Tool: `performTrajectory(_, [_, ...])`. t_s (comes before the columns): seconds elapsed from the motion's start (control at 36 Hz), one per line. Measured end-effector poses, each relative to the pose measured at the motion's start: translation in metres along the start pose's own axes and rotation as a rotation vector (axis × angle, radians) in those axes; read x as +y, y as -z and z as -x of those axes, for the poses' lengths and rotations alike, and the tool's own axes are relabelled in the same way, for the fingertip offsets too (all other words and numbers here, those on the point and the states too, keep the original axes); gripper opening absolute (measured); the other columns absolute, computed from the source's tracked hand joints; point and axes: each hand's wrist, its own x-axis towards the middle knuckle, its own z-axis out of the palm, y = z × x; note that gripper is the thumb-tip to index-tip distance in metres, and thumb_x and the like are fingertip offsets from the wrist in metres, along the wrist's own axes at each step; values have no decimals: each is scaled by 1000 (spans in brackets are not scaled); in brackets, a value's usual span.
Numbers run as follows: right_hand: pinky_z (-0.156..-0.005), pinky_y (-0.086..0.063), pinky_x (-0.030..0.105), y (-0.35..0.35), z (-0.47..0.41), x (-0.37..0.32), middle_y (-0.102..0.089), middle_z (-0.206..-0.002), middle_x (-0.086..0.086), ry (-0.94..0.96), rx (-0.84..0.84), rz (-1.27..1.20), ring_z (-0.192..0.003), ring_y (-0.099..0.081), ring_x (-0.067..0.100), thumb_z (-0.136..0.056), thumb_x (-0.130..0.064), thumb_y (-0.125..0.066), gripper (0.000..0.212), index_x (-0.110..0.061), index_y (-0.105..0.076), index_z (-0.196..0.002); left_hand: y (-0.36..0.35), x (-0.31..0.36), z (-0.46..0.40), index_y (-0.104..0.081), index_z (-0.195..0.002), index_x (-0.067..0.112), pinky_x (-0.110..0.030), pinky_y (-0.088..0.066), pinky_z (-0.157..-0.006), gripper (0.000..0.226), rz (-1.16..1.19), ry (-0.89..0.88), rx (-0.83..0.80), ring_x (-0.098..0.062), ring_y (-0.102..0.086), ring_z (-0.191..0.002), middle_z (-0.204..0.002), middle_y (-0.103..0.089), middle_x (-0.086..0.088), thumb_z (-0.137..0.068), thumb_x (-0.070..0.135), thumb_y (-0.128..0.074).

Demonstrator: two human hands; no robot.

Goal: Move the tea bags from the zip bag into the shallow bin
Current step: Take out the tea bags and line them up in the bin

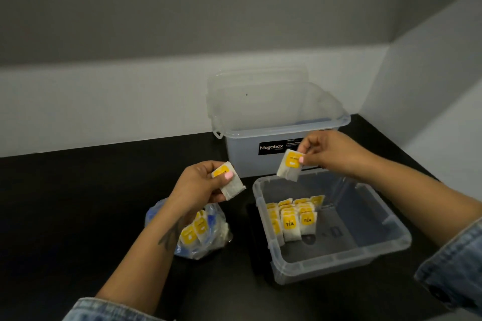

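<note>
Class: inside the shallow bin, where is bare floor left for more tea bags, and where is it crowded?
The clear shallow plastic bin has bare floor along its right wall and near edge. The yellow-tagged tea bags in rows crowd its far-left part. The right hand holds another tea bag above the far rim.

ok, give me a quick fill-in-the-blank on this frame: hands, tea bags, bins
1. The right hand pinches a tea bag above the ____ bin.
2. The left hand holds ____ tea bag.
3. The zip bag lies to the ____ of the shallow bin.
4. The label on the tall box behind reads ____.

Missing words: shallow; one; left; Megabox
</note>
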Motion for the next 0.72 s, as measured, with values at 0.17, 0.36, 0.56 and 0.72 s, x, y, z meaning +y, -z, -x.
performTrajectory(0.17, [-65, -40, 20, 9, 12, 37, -62, -78, -10, -85, -56, 414, -75, -59, 6, -86, -24, -68, 13, -28, -59, -77, -22, 1, -5, -64, -104, 13, -16, -54, -55, 16, -11, -27, -20, -10, -67, -78, -91, -70, -5, -89, 11, -59])
performTrajectory(0.36, [-79, -47, 25, -21, 11, 71, -64, -97, 2, -175, -140, 620, -90, -59, 15, -90, -17, -60, 5, -19, -64, -94, -39, -1, -7, -64, -102, 11, -16, -54, -55, 15, 2, -50, -38, -8, -67, -70, -86, -69, -4, -88, 10, -59])
performTrajectory(0.56, [-85, -47, 30, -42, 4, 85, -65, -109, 7, -206, -184, 785, -100, -61, 21, -91, -7, -52, 23, -14, -62, -110, -45, -6, -8, -65, -103, 11, -20, -57, -59, 16, -33, -54, -29, -13, -68, -77, -89, -70, -5, -87, 11, -61])
performTrajectory(0.72, [-77, -49, 28, -50, 2, 91, -65, -109, 8, -177, -122, 861, -98, -63, 21, -94, -8, -49, 23, -14, -61, -113, -46, -9, -7, -65, -104, 11, -20, -57, -60, 18, -44, -41, -30, -13, -68, -80, -92, -70, -6, -87, 12, -61])
